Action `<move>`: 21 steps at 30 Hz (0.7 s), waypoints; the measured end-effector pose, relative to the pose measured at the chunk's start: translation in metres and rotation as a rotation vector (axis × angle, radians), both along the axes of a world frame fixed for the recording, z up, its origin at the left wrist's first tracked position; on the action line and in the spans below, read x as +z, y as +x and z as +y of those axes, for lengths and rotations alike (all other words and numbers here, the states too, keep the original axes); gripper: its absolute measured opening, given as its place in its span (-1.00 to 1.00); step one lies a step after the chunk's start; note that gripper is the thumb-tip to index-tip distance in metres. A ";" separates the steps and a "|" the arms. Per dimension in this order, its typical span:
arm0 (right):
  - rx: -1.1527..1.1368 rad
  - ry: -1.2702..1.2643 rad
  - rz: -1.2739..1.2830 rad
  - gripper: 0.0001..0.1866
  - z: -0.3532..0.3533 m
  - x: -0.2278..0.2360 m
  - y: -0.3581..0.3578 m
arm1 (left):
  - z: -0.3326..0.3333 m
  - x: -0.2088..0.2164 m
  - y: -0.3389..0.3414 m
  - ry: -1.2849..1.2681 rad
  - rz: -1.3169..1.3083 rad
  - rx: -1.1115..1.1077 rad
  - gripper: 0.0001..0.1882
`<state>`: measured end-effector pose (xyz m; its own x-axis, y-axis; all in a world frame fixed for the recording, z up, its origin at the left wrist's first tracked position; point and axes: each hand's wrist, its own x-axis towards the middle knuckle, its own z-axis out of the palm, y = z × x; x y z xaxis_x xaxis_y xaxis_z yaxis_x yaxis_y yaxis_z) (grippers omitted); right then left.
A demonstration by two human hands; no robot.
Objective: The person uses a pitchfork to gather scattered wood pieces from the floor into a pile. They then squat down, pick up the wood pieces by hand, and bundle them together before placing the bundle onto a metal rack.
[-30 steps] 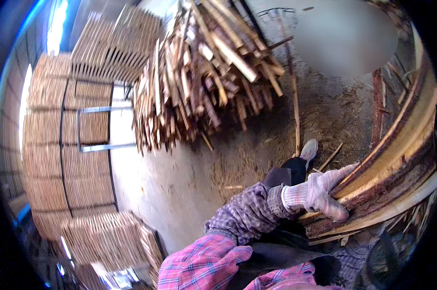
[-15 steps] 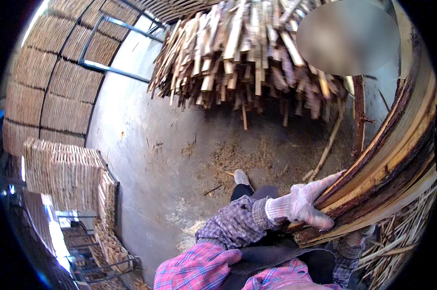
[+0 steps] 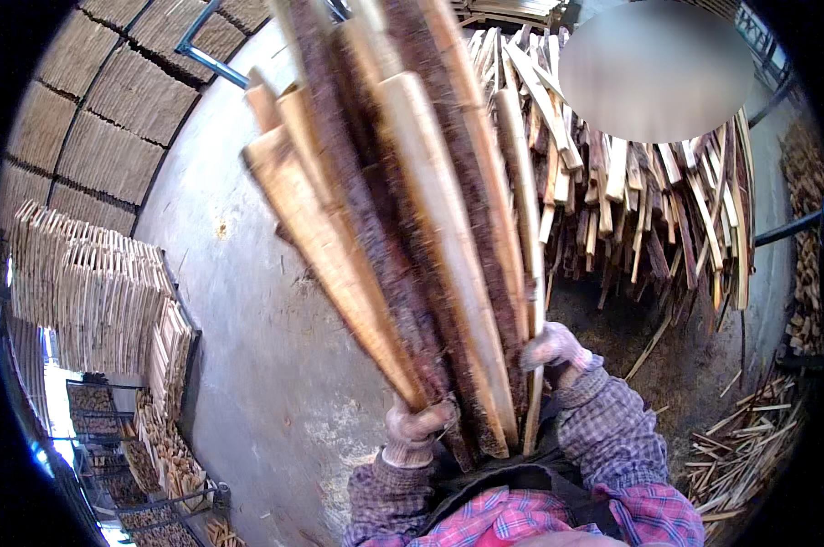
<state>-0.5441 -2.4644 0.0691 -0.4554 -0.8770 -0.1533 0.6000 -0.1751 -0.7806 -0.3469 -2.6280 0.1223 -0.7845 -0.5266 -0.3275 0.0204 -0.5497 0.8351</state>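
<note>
A thick bundle of rough, bark-edged wooden boards point(image 3: 444, 246) rises in front of me, its near ends close to my dark apron point(image 3: 494, 483). My left hand point(image 3: 419, 425), in a pale knitted glove, is closed round the bundle's lower left side, its fingers curled at the end of a light board. On the other side my gloved right hand point(image 3: 555, 350) grips the outer right board, with its thumb side against the wood. The boards fan apart toward their far ends, which pass the top of the view. Fingers beneath the bundle are hidden.
Beyond the bundle stands a large pile of narrow wooden strips point(image 3: 631, 196). Stacked wood panels point(image 3: 102, 118) line the left, with more stacks point(image 3: 93, 292) below. Loose sticks point(image 3: 745, 447) lie at right, near a blue metal bar point(image 3: 790, 226). Concrete floor point(image 3: 239, 365) shows at left.
The boards have swung from my right side to in front of me. My left hand has moved left with them; my right hand, mostly hidden before, now shows on their right side.
</note>
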 end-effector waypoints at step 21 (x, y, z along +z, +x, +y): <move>-0.494 0.182 0.094 -0.62 -0.219 0.041 -0.327 | -0.259 -0.029 -0.420 0.124 -0.013 -0.359 -0.39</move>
